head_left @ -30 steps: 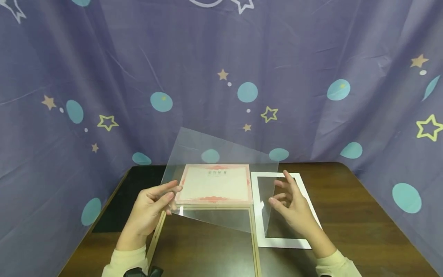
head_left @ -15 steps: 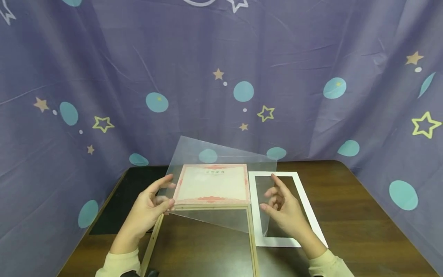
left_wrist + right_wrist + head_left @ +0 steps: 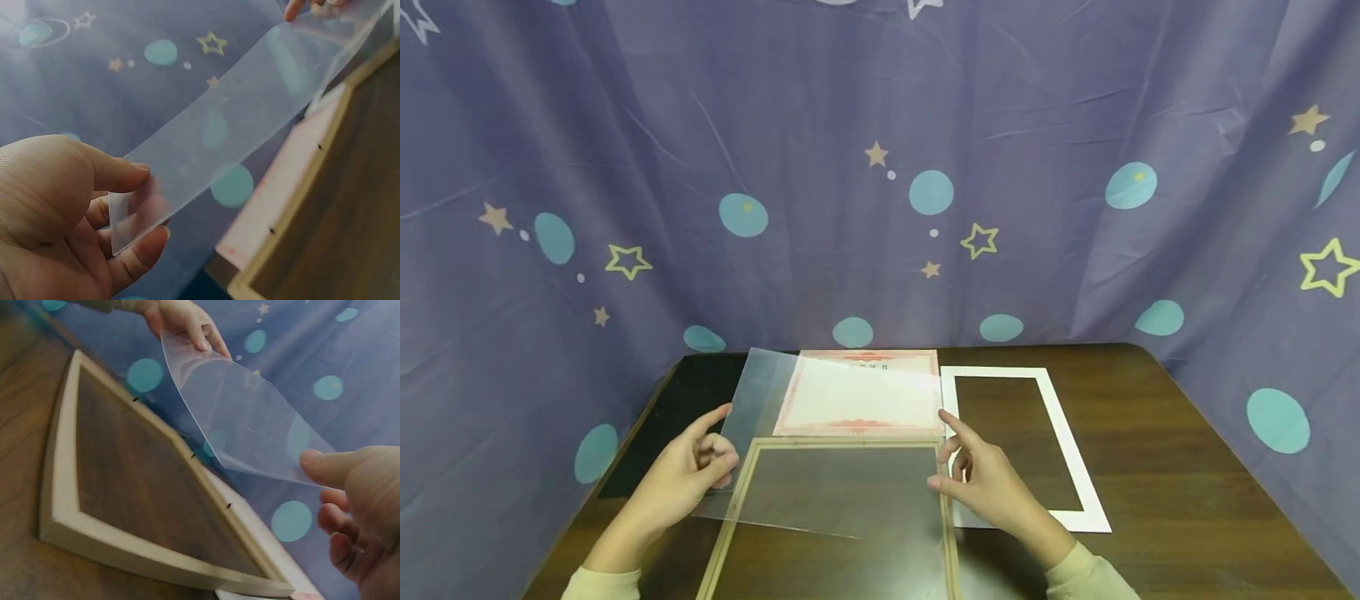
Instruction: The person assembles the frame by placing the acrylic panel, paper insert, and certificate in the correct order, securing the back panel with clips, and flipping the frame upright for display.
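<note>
A clear plastic sheet (image 3: pixel 820 492) hangs tilted above the wooden frame (image 3: pixel 842 444). My left hand (image 3: pixel 673 471) pinches its left edge; in the left wrist view the thumb lies on one face and the fingers (image 3: pixel 150 247) are behind the other. At the opposite edge my right hand (image 3: pixel 988 479) pinches the sheet, with the thumb (image 3: pixel 322 467) against it in the right wrist view. The frame lies flat, its inside showing bare tabletop and small dark tabs along the inner edge (image 3: pixel 194 456). The sheet's near right corner is hard to make out.
Behind the frame lies a certificate (image 3: pixel 865 400) with a pink-red border, partly seen through the sheet. A white mat border (image 3: pixel 1067 450) lies to the right. A dark flat panel (image 3: pixel 655 425) is at the left. A patterned curtain (image 3: pixel 820 208) surrounds the brown table (image 3: pixel 1180 467).
The sheet has come lower and shifted left and nearer, from over the certificate to over the frame. Both hands have moved left, and the left hand has dropped slightly.
</note>
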The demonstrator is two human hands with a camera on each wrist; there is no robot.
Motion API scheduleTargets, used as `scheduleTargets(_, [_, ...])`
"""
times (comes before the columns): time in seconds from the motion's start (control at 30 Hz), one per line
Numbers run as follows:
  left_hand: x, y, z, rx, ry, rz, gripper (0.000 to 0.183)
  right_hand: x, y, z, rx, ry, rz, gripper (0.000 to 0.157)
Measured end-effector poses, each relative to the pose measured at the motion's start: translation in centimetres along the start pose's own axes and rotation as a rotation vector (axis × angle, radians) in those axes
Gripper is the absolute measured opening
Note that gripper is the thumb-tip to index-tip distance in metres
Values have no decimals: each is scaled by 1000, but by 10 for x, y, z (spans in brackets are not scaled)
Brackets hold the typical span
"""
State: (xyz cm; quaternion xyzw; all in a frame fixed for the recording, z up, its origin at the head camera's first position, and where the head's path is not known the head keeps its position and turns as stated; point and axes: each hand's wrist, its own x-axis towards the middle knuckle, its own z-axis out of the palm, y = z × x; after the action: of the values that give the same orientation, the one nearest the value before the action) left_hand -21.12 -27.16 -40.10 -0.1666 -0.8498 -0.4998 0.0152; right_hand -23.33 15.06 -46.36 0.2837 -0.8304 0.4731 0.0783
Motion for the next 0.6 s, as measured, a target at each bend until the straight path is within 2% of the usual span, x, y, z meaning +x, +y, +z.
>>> scheduleTargets(0.17, [-15, -20, 0, 40, 24, -10, 62, -4, 5, 10, 10, -112, 6, 86])
scheduleTargets(0.4, [-32, -42, 8, 8, 52, -79, 58, -7, 13, 14, -31, -261, -34, 83])
scheduleTargets(0.6, [-41, -49, 16, -10, 29, -190, 61, -7, 14, 8, 42, -375, 13, 81])
